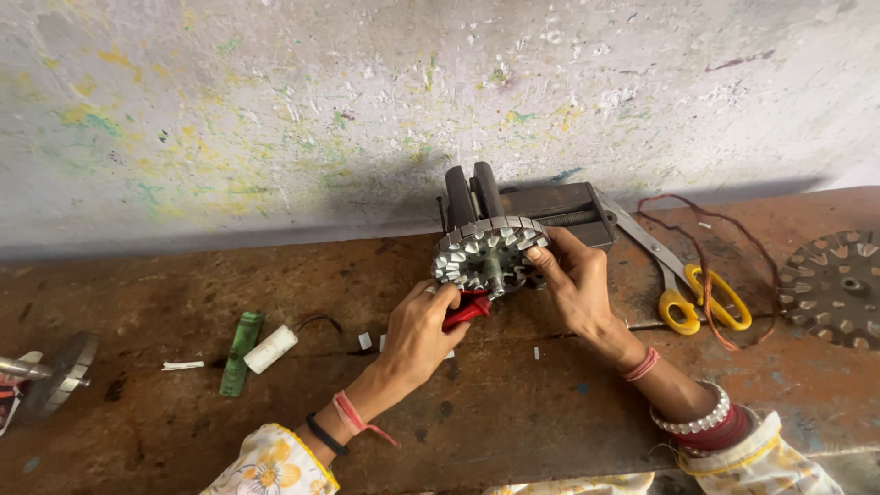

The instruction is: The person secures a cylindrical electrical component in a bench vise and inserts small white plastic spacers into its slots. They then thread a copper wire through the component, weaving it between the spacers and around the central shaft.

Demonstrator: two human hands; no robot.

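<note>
Partly hidden by both hands [417,330], red tool [466,310] under stator [490,254].

Your slotted stator core [491,254] is a round, grey metal disc with a ring of teeth around its rim and a hub with a short shaft at the centre. It stands on edge, toothed face turned toward you, clamped in the dark bench vise [550,213] and just in front of the vise's two upright black posts. Pale slips show in several slots; the lower-right part of the rim is hidden, so its slots cannot be read. Your red-handled tool [467,310] lies just below the core's lower left edge, red grip showing, tip hidden.
</note>
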